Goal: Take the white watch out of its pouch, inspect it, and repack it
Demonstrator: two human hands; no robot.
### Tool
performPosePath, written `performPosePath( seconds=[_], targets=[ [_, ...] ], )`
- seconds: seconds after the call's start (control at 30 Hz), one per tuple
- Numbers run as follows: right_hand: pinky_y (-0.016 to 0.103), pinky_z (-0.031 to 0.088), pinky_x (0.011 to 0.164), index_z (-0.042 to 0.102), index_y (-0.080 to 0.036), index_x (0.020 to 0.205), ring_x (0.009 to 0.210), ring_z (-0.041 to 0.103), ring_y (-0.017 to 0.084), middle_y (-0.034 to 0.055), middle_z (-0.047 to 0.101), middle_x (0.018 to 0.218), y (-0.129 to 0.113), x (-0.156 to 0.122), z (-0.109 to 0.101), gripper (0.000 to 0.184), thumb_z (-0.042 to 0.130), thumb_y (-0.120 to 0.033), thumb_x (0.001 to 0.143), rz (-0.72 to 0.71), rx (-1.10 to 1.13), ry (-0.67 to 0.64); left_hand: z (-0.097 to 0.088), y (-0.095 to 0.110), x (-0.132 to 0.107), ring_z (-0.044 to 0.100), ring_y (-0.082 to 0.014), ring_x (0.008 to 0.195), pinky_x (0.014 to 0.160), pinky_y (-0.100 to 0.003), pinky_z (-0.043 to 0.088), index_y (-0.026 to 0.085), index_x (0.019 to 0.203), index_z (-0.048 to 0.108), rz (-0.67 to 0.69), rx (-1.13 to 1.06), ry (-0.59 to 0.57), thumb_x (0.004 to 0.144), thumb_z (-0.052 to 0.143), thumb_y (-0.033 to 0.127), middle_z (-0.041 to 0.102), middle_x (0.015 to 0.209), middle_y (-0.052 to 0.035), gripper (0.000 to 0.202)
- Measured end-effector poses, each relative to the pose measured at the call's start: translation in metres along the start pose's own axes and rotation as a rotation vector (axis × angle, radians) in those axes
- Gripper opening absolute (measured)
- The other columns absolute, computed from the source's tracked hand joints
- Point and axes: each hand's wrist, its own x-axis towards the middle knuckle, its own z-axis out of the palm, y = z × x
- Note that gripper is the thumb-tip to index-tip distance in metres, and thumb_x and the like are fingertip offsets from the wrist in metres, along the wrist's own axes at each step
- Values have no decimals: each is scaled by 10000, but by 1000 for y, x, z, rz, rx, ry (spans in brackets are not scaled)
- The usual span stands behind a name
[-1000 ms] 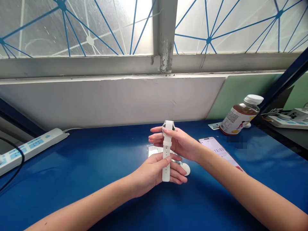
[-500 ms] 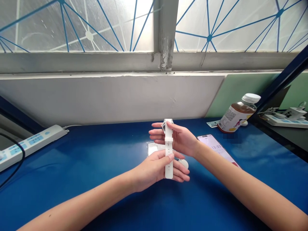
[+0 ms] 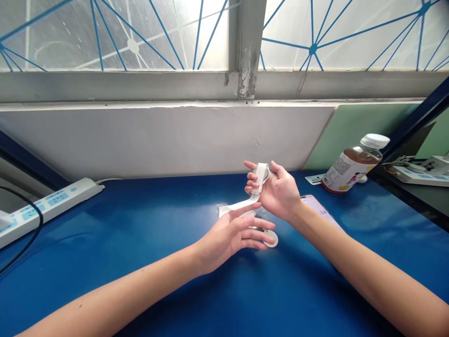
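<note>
A white wristwatch (image 3: 260,176) is held above the table in my right hand (image 3: 280,193). Several fingers curl around it while the thumb points up, apart from the strap. The loose strap end bends down to the left, over my left hand. My left hand (image 3: 228,239) is open below it, fingers spread, its index finger close to the strap; whether they touch I cannot tell. Behind and under the left fingers lie a clear packet (image 3: 220,209) with something white in it and a white round object (image 3: 272,239), both partly hidden.
On the blue table (image 3: 157,290), a phone (image 3: 322,211) lies partly behind my right forearm. A bottle (image 3: 351,169) with a white cap stands at the back right beside a small card (image 3: 314,179). At left are a power strip (image 3: 52,206) and black cable (image 3: 39,224).
My left hand has released the strap and its fingers have spread. My right hand has moved right and slightly up with the watch, turning, and the strap end now swings left.
</note>
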Motion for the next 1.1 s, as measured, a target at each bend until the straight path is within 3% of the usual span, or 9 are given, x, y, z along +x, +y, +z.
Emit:
performPosePath(
  seconds=[0.13, 0.23, 0.33, 0.4, 0.47, 0.6, 0.73, 0.97, 1.1],
  targets=[
    [265, 501, 650, 671, -160, 1006, 584, 498, 119, -14, 512, 693, -2, -1, 1, 243, 476, -240, 885, -50, -116, 15, -1, -1, 3, 670, -297, 1067, 929, -423, 501, 150, 1253, 556, 70, 104, 120, 913, 658, 360, 574, 1331, -186, 412],
    [258, 497, 677, 687, -183, 969, 678, 568, 122, -14, 579, 739, 4, -3, 2, 158, 649, -281, 850, -66, -328, -59, -5, 2, 8, 601, -303, 1191, 1003, -439, 474, 168, 1245, 575, 139, 114, 132, 932, 639, 312, 559, 1359, -149, 350],
    [268, 489, 640, 698, -211, 907, 697, 591, 136, -5, 642, 774, 11, -8, 5, 181, 741, -347, 794, -218, -538, -79, -10, 4, 10, 628, -287, 1143, 994, -443, 486, 176, 1230, 584, 152, 135, 116, 921, 659, 288, 638, 1228, -125, 337],
    [272, 493, 646, 704, -217, 888, 716, 606, 142, 2, 674, 809, 15, -11, 7, 177, 754, -349, 781, -351, -650, -53, -10, 5, 9, 676, -273, 1034, 950, -432, 511, 141, 1144, 612, 120, 158, 104, 918, 663, 316, 686, 1059, -116, 291],
    [276, 501, 655, 706, -211, 880, 740, 624, 152, 12, 693, 831, 17, -14, 9, 177, 750, -350, 781, -391, -739, -49, -8, 5, 7, 694, -262, 968, 906, -403, 530, 119, 1051, 633, 86, 190, 75, 911, 667, 356, 690, 951, -102, 278],
    [283, 521, 690, 690, -197, 884, 797, 663, 167, 49, 742, 929, 17, -15, 9, 187, 729, -360, 800, -304, -778, -107, -3, 3, 4, 706, -244, 941, 855, -348, 542, 120, 981, 651, 64, 228, 22, 907, 650, 439, 694, 1010, -118, 327],
    [297, 538, 657, 649, -204, 946, 720, 701, 172, 68, 775, 895, 18, -14, 7, 224, 698, -393, 836, -166, -732, -136, -3, 2, 5, 723, -249, 890, 848, -366, 547, 109, 990, 647, 24, 212, 19, 898, 648, 478, 725, 971, -148, 381],
    [341, 543, 818, 669, -195, 1061, 930, 714, 220, 75, 779, 915, 12, -10, 3, 259, 704, -335, 845, -150, -577, -98, -4, 5, 6, 727, -231, 845, 834, -352, 552, 88, 927, 670, 4, 159, 79, 856, 694, 484, 736, 941, -153, 403],
    [368, 502, 949, 693, -148, 1084, 1000, 698, 219, 103, 769, 1016, 5, -9, 3, 339, 504, -399, 957, 108, -411, -229, -1, 1, 4, 730, -253, 876, 880, -396, 538, 97, 922, 661, -38, 156, 37, 868, 672, 491, 745, 949, -170, 398]
  ],
)
